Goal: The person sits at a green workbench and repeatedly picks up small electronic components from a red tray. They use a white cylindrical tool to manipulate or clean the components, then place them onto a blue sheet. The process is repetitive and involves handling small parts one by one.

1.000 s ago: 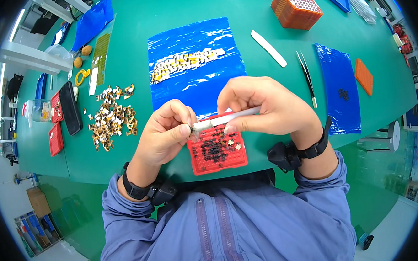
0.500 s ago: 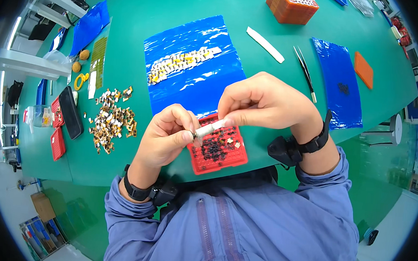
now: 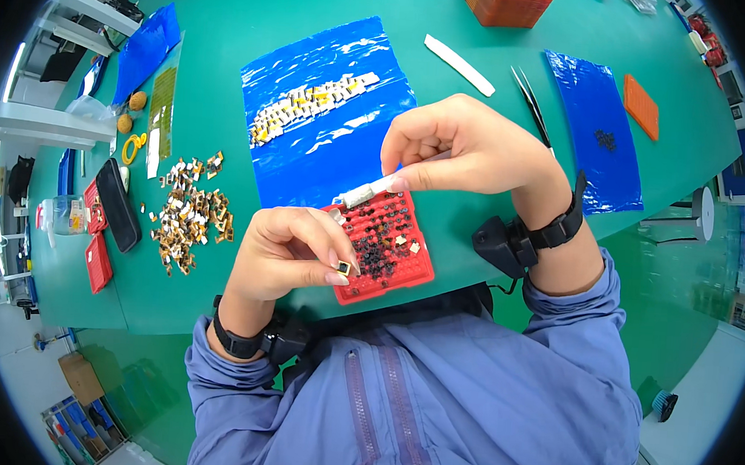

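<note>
My left hand (image 3: 288,249) pinches a small square part (image 3: 343,268) with a dark middle and a pale rim between thumb and fingertips, over the left side of a red tray (image 3: 413,273). Small black round pieces (image 3: 375,254) fill much of that tray, along with a couple of pale square bits. In my right hand (image 3: 467,153), thumb and fingers close on a slim white stick (image 3: 365,193) with a wrapped, silvery-looking section. Its far end hangs above the tray's upper left edge, apart from the small part. What its tip looks like is hard to make out.
Beyond the tray lies a blue sheet (image 3: 299,173) bearing rows of pale small parts. A loose heap of similar parts (image 3: 187,217) sits left. Tweezers (image 3: 531,106), a white strip (image 3: 459,66), another blue sheet (image 3: 594,165) and stacked orange trays (image 3: 503,6) lie to the right.
My hands have drawn apart: the left came down with the small part showing in its fingertips, while the right lifted the white stick up and away from it. The view has shifted slightly.
</note>
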Action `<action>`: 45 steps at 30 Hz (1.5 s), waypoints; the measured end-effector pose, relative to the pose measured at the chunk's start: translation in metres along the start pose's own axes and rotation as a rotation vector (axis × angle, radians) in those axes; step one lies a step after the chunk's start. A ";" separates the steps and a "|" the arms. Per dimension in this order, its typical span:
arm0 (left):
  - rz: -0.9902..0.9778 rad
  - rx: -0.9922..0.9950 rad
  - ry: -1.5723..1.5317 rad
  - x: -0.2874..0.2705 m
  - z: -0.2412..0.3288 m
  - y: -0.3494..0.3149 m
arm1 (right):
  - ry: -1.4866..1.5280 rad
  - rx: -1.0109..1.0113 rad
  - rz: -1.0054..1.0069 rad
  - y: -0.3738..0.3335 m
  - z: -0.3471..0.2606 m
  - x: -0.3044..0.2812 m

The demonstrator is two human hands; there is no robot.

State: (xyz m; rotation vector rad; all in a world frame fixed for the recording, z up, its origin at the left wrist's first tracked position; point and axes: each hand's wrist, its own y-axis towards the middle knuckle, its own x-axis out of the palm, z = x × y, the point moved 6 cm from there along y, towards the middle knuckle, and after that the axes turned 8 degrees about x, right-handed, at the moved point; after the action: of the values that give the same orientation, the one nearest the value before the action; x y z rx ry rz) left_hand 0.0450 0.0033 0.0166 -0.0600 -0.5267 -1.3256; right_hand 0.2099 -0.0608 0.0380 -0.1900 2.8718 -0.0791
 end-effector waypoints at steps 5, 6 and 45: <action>-0.042 0.043 0.101 0.000 0.003 0.001 | -0.025 0.007 0.009 0.002 0.003 0.001; -0.041 0.038 0.108 0.001 0.003 0.001 | -0.027 0.007 0.008 0.002 0.003 0.001; 0.149 -0.101 1.602 -0.112 0.036 0.057 | -0.067 0.127 0.126 0.009 0.013 -0.008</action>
State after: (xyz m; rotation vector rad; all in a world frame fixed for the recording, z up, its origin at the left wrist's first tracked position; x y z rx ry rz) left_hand 0.0698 0.1315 0.0183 0.8054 0.8882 -0.8813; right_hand 0.2195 -0.0510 0.0268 0.0122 2.7927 -0.2262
